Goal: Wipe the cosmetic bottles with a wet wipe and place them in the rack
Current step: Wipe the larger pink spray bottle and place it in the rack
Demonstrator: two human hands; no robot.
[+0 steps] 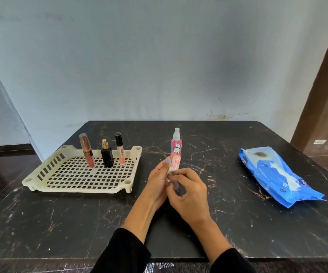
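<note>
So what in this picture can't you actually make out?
- Head view: the lower end of the pink tube and most of the wet wipe are covered by the left hand and right hand.
- Spray bottle: its base is hidden behind the pink tube.
- Wipes pack: print too small to read.
- Elbows: cut off by the bottom edge.

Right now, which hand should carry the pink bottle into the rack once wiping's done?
Probably the left hand: it already grips the pink bottle and is on the rack side. The right hand holds the wipe.
</note>
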